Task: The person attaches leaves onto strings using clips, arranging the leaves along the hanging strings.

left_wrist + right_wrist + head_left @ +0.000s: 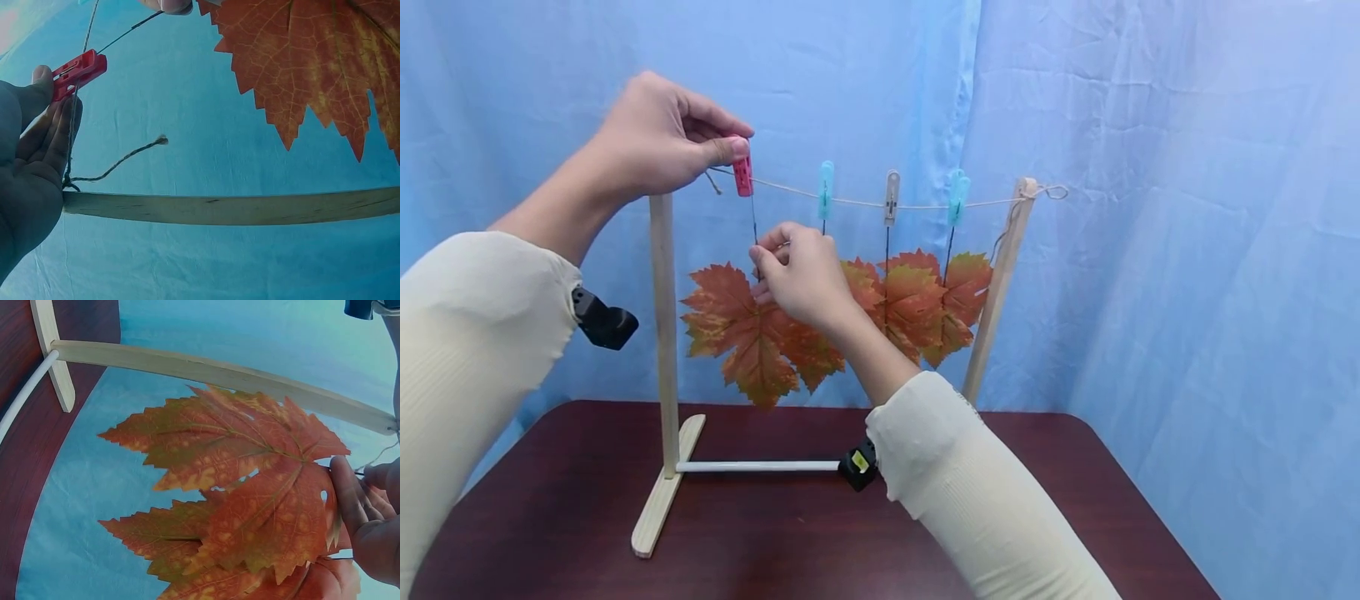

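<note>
My left hand (658, 137) pinches a red clothespin (742, 171) at the left end of a string (857, 202). The clothespin sits across the string, with a leaf's thin dark stem at its lower end. My right hand (805, 271) holds that stem between thumb and fingers, just above the orange-red maple leaf (752, 350). In the left wrist view the red clothespin (80, 74) meets both string and stem. The right wrist view has the leaf (262, 487) beside the right hand (375, 519), its fingers partly hidden at the frame's edge.
Two light-blue clothespins, one (826, 187) nearer and one (957, 198) farther right, and a grey clothespin (891, 198) hold more leaves (910, 304) on the string. Wooden posts, left (664, 333) and right (1000, 292), carry it. A white rod (760, 467) runs low over the dark table (775, 533).
</note>
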`<state>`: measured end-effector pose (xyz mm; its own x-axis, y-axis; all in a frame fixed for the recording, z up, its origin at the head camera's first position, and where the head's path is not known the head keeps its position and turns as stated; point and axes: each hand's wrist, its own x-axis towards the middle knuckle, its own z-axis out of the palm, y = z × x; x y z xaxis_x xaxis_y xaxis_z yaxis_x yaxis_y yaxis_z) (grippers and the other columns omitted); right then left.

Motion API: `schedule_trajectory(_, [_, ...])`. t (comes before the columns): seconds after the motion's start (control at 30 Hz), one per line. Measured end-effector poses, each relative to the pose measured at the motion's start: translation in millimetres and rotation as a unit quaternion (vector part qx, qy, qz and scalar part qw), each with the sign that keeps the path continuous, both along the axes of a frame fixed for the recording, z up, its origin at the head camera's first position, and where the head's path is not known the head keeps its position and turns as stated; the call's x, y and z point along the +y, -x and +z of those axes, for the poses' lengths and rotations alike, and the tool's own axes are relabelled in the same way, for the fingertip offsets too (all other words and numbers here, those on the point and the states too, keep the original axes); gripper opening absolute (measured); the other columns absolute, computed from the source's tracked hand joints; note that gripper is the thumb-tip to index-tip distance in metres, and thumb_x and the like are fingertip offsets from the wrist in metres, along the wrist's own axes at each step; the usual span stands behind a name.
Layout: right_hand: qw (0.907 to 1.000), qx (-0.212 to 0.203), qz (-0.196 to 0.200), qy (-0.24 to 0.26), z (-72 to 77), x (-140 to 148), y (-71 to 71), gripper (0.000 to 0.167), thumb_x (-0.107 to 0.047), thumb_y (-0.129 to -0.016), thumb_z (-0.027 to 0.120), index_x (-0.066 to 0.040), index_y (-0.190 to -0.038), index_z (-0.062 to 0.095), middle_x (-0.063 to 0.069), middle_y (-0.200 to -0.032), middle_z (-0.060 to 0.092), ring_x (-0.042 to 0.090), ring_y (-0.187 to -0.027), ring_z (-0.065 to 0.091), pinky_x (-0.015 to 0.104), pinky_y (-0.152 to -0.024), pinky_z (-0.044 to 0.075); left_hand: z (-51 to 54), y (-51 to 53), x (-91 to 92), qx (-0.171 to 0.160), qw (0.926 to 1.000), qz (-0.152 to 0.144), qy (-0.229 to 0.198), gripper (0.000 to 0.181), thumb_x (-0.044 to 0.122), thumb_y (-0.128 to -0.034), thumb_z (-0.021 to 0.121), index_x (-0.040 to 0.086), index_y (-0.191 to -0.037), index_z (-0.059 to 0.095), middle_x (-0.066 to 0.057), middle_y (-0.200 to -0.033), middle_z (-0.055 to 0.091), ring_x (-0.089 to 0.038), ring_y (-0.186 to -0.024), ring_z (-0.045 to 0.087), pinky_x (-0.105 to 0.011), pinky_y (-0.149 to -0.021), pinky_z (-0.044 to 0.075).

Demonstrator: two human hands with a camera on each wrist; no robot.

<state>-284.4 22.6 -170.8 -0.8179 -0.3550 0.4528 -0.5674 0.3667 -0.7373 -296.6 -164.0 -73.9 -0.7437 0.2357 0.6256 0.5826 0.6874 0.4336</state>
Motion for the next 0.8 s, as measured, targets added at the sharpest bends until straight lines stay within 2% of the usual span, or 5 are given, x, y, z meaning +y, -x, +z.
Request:
schedule_trajectory(0.33, [0.9993, 0.037, -0.003, 0.006, 5.7, -3.7, 4.4, 0.016, -0.015, -0.103, 0.062, -0.001, -0.110, 0.062, 0.010, -0.083, 0.070, 0.014, -0.065, 0.071, 0.024, -0.062, 0.059, -1.4, -0.3, 3.6, 0.003, 0.9996, 0.001, 0.028, 0.031, 0.030, -0.0997, 0.068, 0.006, -0.119, 0.077, -0.015, -0.112, 0.074, -0.018, -0.092, 0.070, -0.014, -0.076, 0.050])
schedule_trajectory(0.6, [0.9986, 0.047, -0.009, 0.025, 9.0, -5.0, 6.2, 0.018, -0.017, -0.104, 0.060, -0.001, -0.111, 0.063, 0.013, -0.087, 0.073, 0.015, -0.065, 0.071, 0.025, -0.061, 0.059, -1.0, 0.3, 6.2, 0.012, 0.9995, -0.002, 0.029, 0.031, 0.030, -0.0998, 0.068, 0.005, -0.117, 0.077, -0.015, -0.110, 0.075, -0.012, -0.087, 0.069, -0.014, -0.074, 0.050])
schedule_trajectory(0.8, [0.9978, 0.055, -0.014, 0.033, 8.1, -4.6, 6.4, 0.017, -0.016, -0.104, 0.060, 0.000, -0.111, 0.063, 0.010, -0.083, 0.070, 0.015, -0.065, 0.070, 0.024, -0.061, 0.058, -1.4, 0.9, 8.1, 0.009, 0.9998, 0.002, 0.020, 0.033, 0.030, -0.0995, 0.068, 0.005, -0.118, 0.077, -0.016, -0.109, 0.075, -0.015, -0.088, 0.070, -0.016, -0.075, 0.050])
